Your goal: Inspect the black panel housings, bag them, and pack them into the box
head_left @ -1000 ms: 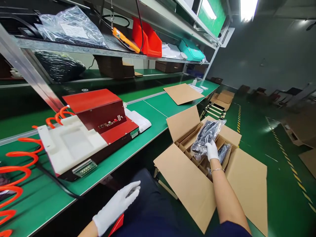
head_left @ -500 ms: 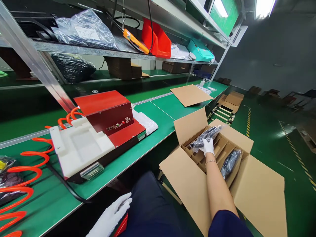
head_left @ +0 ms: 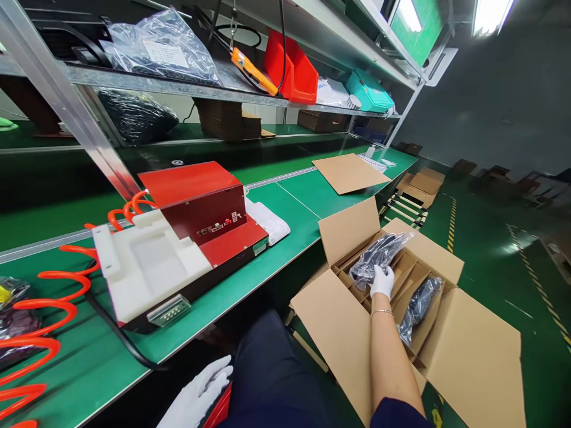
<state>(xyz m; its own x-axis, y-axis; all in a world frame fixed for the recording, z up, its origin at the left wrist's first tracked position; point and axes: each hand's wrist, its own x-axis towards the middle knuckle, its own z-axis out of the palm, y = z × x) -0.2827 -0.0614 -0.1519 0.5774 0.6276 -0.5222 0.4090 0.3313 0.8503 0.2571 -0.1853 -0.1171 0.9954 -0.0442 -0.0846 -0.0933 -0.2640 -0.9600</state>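
My right hand, in a white glove, is closed on a dark item in a clear plastic bag. It is over the left compartments of an open cardboard box with upright dividers. What the bag holds I cannot make out. A second dark bagged item lies in a compartment to the right. My left hand, also gloved, rests low beside my thigh with its fingers stretched out and nothing in it. A red edge shows under that hand.
A red machine with a white fixture stands on the green bench. Coiled orange air hose runs along its left. A cardboard sheet lies farther back. The shelf holds a red bin and an orange tool.
The bagged item in my right hand has shifted slightly and lies a little lower over the box. My left hand has barely moved. The whole view has shifted slightly.
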